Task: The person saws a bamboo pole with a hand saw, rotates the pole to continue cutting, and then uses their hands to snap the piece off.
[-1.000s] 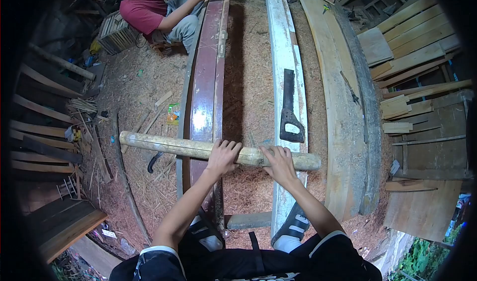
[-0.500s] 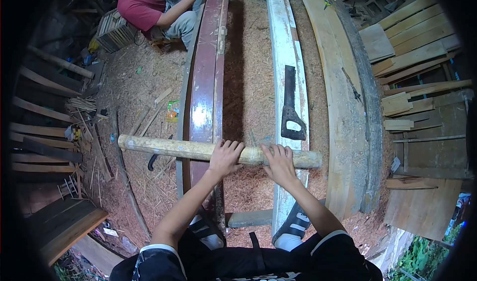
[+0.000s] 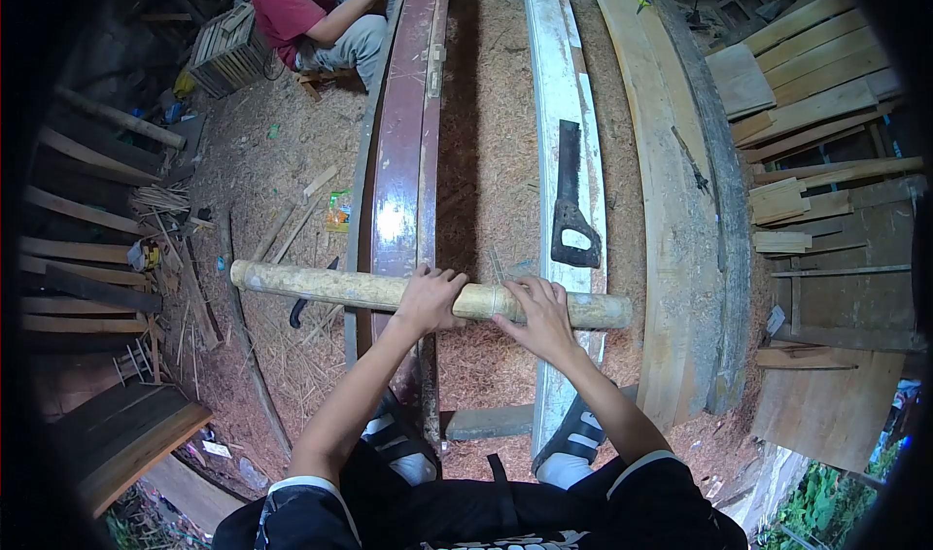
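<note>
We look down at a floor [image 3: 496, 385] littered with wood shavings, where a maroon beam [image 3: 397, 152] and a white beam [image 3: 554, 84] run away from us side by side with a gap between them. A person [image 3: 292, 11] in a reddish shirt sits beyond the left edge of the maroon beam.

Our bamboo pole [image 3: 335, 286] lies crosswise over both beams, nearer their close ends. It is round and pale yellow-tan, mottled with brown, with a faint ring between our hands. Its left end reaches well past the maroon beam's left edge; its right end, slightly lower, passes just beyond the white beam's right edge.

Both our hands are partly closed on the pole, fingers bent over its far side. Our left hand [image 3: 431, 297] grips it by the maroon beam's right edge, and our right hand [image 3: 536, 319] grips it by the white beam's left edge, a short stretch of bamboo showing between.

Just beyond the pole, a black handsaw [image 3: 567, 192] lies along the white beam.
</note>
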The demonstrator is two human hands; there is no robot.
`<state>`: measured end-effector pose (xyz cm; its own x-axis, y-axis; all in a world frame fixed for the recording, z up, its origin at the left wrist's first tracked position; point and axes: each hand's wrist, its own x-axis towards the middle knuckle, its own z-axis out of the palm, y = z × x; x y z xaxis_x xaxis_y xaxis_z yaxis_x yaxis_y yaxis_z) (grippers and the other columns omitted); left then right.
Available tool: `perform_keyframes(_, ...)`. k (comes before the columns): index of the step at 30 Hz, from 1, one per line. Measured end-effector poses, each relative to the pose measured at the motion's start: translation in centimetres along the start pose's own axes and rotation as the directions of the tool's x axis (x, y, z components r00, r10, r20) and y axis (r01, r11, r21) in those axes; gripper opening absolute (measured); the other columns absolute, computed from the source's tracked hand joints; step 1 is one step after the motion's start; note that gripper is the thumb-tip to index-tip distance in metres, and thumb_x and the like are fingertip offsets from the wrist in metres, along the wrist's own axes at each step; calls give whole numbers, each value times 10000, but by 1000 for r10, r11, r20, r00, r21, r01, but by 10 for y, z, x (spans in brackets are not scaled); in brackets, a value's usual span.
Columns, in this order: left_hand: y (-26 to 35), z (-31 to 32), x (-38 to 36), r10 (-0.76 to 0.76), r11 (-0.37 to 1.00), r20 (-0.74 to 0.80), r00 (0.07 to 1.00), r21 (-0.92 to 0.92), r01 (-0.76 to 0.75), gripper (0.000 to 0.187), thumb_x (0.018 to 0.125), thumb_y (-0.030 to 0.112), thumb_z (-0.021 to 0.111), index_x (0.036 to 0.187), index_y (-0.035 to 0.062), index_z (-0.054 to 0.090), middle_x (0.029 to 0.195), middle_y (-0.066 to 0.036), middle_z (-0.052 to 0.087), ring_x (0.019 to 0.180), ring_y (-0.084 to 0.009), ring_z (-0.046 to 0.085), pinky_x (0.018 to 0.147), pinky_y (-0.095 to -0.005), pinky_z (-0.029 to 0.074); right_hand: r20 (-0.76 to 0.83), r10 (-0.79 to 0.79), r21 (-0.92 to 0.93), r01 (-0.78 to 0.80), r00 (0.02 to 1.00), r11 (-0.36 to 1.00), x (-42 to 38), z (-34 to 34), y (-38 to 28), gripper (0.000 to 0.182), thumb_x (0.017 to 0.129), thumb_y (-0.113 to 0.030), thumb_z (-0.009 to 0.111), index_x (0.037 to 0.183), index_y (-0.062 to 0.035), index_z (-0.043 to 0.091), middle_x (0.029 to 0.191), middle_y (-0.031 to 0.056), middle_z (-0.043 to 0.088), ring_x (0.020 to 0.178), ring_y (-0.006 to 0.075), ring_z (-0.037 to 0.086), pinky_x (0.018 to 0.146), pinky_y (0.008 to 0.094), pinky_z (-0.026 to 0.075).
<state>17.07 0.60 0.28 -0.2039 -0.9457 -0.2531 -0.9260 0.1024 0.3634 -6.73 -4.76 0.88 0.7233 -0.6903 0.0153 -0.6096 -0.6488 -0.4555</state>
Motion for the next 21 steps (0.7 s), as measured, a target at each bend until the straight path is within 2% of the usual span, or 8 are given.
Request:
perform_keyframes(2, 2, 3, -3, -38, 999, 74, 997, 30, 36, 788, 589, 414, 857, 1245, 94, 561, 1121, -94, 631, 1119, -256, 601, 930, -434, 419, -6, 27, 20, -27, 1000, 999, 0, 1, -2, 656, 818, -466, 713, 1321, -74, 559, 1211, 139, 563, 1178, 280, 491, 1004, 464, 322)
perform_keyframes(7, 6, 26, -22, 49, 985, -150, 987, 169, -23, 819, 591, 436, 860, 1263, 86, 547, 1110, -78, 629, 1077, -227, 588, 961, -429, 398, 68, 12, 22, -14, 998, 1000, -3, 1, -3, 669, 808, -482, 707, 1322, -80, 559, 1205, 133, 572, 1159, 275, 502, 990, 453, 331)
perform_keyframes(8, 7, 31, -26, 48, 986, -149, 988, 168, -23, 819, 591, 436, 860, 1263, 86, 547, 1110, -78, 629, 1077, -227, 588, 961, -429, 398, 89, 6, 8, -7, 996, 1000, -3, 0, -4, 670, 804, -483, 706, 1321, -82, 560, 1202, 131, 575, 1154, 272, 504, 987, 449, 333)
perform_keyframes(10, 8, 41, -32, 121, 973, -353, 928, 229, -40, 692, 659, 342, 813, 1250, 85, 563, 1141, -69, 625, 1078, -216, 574, 959, -439, 405, 102, 3, -7, -2, 995, 1000, -4, 2, -7, 675, 801, -478, 708, 1322, -78, 558, 1202, 130, 575, 1150, 270, 506, 986, 448, 335)
perform_keyframes(11, 8, 46, -33, 120, 973, -352, 929, 227, -40, 692, 659, 342, 813, 1250, 85, 563, 1141, -69, 625, 1078, -216, 574, 959, -439, 405, 116, -2, -22, 4, 993, 1000, -6, 2, -9, 680, 797, -474, 710, 1323, -73, 556, 1203, 129, 574, 1147, 269, 507, 984, 446, 338)
perform_keyframes(13, 7, 54, -33, 127, 971, -444, 887, 237, -21, 565, 704, 227, 743, 1227, 79, 586, 1182, -69, 619, 1101, -219, 570, 967, -450, 409, 85, -22, -15, 23, 996, 1000, -9, 7, -8, 683, 791, -467, 710, 1321, -65, 555, 1199, 131, 574, 1145, 270, 509, 989, 449, 337)
perform_keyframes(17, 10, 62, -37, 117, 974, -495, 861, 225, -3, 488, 719, 155, 689, 1194, 76, 606, 1196, -70, 620, 1127, -231, 569, 981, -462, 409, -20, -93, -64, 92, 995, 994, -18, 13, -10, 680, 764, -429, 708, 1303, -44, 555, 1186, 141, 572, 1135, 273, 517, 1009, 460, 334)
perform_keyframes(21, 12, 62, -38, 94, 973, -470, 878, 230, 19, 566, 680, 187, 733, 1216, 79, 589, 1198, -77, 618, 1153, -244, 564, 1004, -469, 401, -38, -40, -63, 37, 998, 997, -19, 17, -18, 665, 752, -408, 695, 1293, -47, 557, 1183, 146, 571, 1127, 273, 523, 1019, 466, 334)
